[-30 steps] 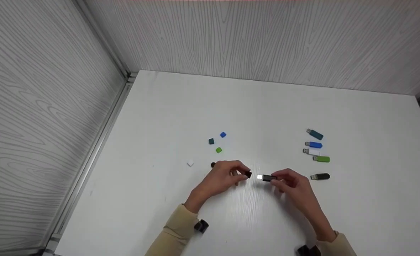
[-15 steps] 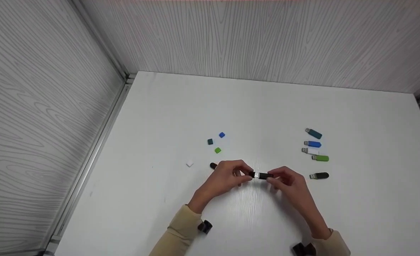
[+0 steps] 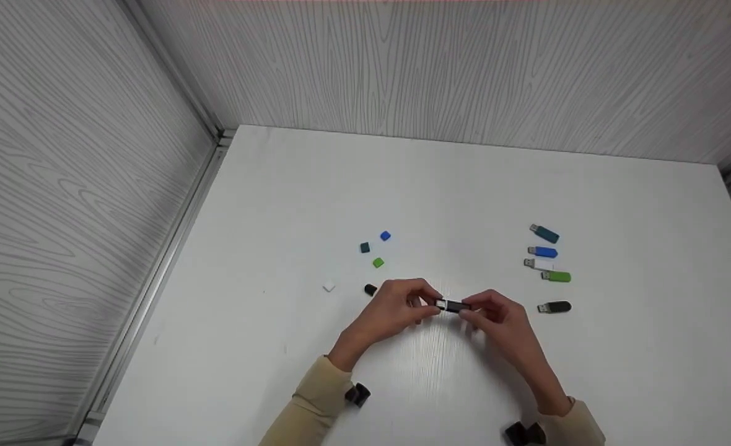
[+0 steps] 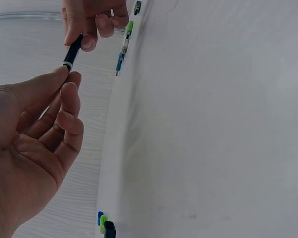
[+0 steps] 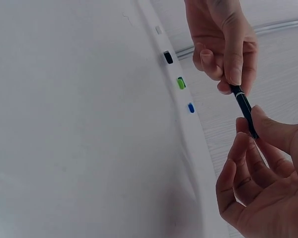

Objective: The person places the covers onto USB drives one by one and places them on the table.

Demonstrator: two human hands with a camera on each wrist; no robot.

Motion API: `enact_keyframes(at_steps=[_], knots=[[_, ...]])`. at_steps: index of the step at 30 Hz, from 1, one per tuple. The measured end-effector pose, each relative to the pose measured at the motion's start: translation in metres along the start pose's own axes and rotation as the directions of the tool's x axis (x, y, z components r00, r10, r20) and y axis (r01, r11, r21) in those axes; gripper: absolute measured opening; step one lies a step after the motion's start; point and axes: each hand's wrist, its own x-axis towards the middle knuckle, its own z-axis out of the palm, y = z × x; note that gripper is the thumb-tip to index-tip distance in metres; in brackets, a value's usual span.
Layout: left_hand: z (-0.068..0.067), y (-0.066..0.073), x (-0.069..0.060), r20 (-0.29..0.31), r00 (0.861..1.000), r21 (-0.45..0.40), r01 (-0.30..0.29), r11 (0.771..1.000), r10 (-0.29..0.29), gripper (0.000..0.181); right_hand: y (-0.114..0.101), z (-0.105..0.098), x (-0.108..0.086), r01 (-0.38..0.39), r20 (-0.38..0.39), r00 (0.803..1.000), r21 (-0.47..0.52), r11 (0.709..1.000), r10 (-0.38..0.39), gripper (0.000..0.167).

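Near the middle of the white table, my left hand pinches a small black cap between thumb and fingers. Facing it, my right hand pinches the body of a black USB stick by its rear end. Cap and stick are in line and meet end to end. Only a thin light band of the connector shows between them in the wrist views. The fingertips of my left hand hide most of the cap. Partly behind that hand lies another black cap.
To the right lie uncapped USB sticks: teal, blue, white, green and black. Loose caps lie left of centre: blue, teal, green and white. Wood-grain panels border the table.
The stick in my right hand has moved left to the cap in my left hand. The gap between them has closed and most of the metal connector is now hidden.
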Motion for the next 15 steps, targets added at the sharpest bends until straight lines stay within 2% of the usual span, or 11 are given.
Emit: enact_keyframes(at_steps=[15], knots=[[0.0063, -0.0012, 0.0026, -0.038, 0.999, 0.010, 0.034, 0.999, -0.033, 0.018, -0.0029, 0.0036, 0.0020, -0.004, -0.036, 0.999, -0.050, 0.999, 0.002, 0.020]])
